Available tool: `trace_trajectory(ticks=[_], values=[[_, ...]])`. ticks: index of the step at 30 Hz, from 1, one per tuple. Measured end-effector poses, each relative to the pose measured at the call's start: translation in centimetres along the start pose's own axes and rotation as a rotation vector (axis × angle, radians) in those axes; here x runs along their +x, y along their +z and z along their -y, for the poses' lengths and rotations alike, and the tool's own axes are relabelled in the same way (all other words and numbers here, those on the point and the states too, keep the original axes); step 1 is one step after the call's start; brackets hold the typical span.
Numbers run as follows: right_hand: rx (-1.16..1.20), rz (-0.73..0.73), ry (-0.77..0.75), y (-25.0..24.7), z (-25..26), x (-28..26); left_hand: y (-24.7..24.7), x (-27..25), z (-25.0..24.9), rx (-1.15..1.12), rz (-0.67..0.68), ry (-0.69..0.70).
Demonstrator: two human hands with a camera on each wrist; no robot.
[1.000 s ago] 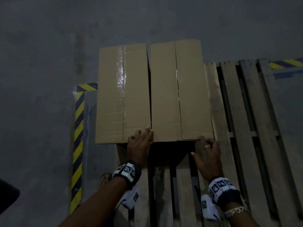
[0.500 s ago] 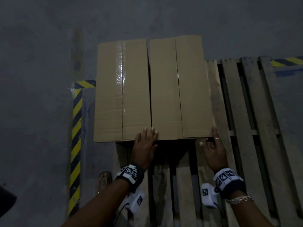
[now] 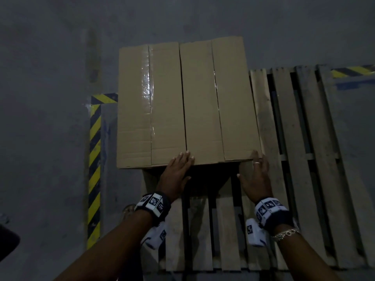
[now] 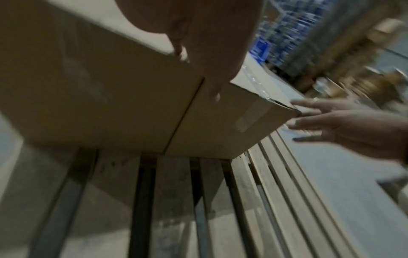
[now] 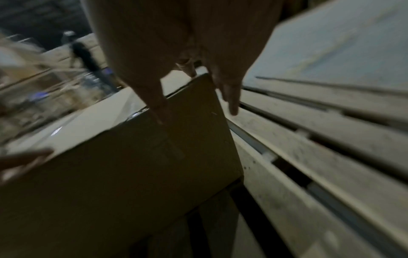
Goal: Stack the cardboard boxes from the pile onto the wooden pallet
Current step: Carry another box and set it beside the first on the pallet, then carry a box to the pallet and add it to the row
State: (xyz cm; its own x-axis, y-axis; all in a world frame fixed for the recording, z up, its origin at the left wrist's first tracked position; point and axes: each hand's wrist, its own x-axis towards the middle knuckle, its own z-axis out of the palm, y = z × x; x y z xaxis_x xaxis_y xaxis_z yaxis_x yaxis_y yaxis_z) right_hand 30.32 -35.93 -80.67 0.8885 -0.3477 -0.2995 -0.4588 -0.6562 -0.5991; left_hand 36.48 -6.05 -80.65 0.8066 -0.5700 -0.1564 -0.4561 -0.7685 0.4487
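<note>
Two brown cardboard boxes stand side by side on the left part of the wooden pallet point(image 3: 294, 149). The left box point(image 3: 150, 106) has a taped seam and overhangs the pallet's left edge; the right box point(image 3: 219, 98) has a plain seam. My left hand point(image 3: 178, 169) lies flat, fingers straight, against the near top edge where the boxes meet. My right hand point(image 3: 256, 171) presses straight fingers on the right box's near right corner. The left wrist view shows both near faces point(image 4: 220, 122) and the right hand point(image 4: 331, 122). In the right wrist view the fingers point(image 5: 229, 97) straddle that corner point(image 5: 132, 165).
Bare pallet slats point(image 5: 309, 148) stretch to the right of the boxes and toward me. Yellow-black hazard tape point(image 3: 94, 159) runs along the grey floor at left, more at upper right point(image 3: 351, 71). A sandalled foot point(image 3: 128, 209) stands by the pallet. A person point(image 5: 84, 54) is far behind.
The narrow gap between the two boxes has closed. My right hand has shifted from a splayed hold low at the corner to flat fingers on the corner's edge; the left hand stays at the seam.
</note>
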Motion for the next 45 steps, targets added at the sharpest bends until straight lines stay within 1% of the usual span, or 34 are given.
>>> trace_trajectory(ticks=[1,3,5,8,11,15,17,19,22,26,28,31,34,37,41,43,45], values=[[-0.069,-0.011,-0.036,0.1,0.3,-0.5,-0.2,0.0,0.0,0.029,-0.001,0.012],[-0.197,-0.018,-0.154,0.0,1.3,-1.8,-0.9,0.0,-0.4,0.050,-0.006,0.008],[-0.300,0.045,-0.233,-0.6,3.1,-3.3,-2.3,0.0,-1.7,0.055,-0.034,0.005],[-0.375,0.212,-0.203,-1.7,6.4,-6.7,-4.6,-0.8,-4.7,0.046,-0.053,0.017],[-0.335,0.253,-0.198,-3.8,9.3,-9.3,-7.8,-2.2,-8.0,0.052,-0.027,0.018],[-0.349,0.305,-0.118,-8.5,13.6,-12.5,-14.4,-6.0,-11.6,-0.070,0.017,-0.127],[-0.311,0.275,-0.100,-10.9,15.5,-14.0,-18.0,-7.8,-12.8,-0.118,0.024,-0.148],[-0.250,0.225,-0.107,-13.3,17.6,-15.5,-21.5,-9.1,-14.0,-0.133,-0.002,-0.111],[-0.238,0.143,-0.052,-16.3,21.2,-17.6,-26.0,-10.1,-15.5,-0.121,-0.023,-0.004],[-0.250,0.058,-0.025,-18.1,24.6,-20.4,-30.8,-9.8,-17.3,-0.120,0.039,0.148],[-0.192,-0.014,0.040,-18.8,25.9,-22.1,-33.0,-9.8,-18.2,-0.134,0.070,0.213],[-0.024,-0.187,0.203,-19.9,27.1,-25.5,-36.1,-9.9,-20.1,-0.138,0.114,0.308],[0.158,-0.318,0.396,-22.3,26.7,-29.7,-38.0,-10.3,-23.9,-0.157,0.162,0.389],[0.285,-0.439,0.525,-25.1,23.7,-34.1,-37.8,-10.7,-29.0,-0.115,0.213,0.464],[0.355,-0.557,0.672,-29.8,17.1,-40.9,-34.7,-11.4,-38.5,-0.091,0.274,0.574],[0.391,-0.629,0.738,-32.7,13.1,-44.9,-32.6,-12.4,-44.3,-0.110,0.328,0.620],[0.415,-0.696,0.765,-35.3,8.7,-49.1,-29.9,-13.6,-50.3,-0.123,0.363,0.658]])
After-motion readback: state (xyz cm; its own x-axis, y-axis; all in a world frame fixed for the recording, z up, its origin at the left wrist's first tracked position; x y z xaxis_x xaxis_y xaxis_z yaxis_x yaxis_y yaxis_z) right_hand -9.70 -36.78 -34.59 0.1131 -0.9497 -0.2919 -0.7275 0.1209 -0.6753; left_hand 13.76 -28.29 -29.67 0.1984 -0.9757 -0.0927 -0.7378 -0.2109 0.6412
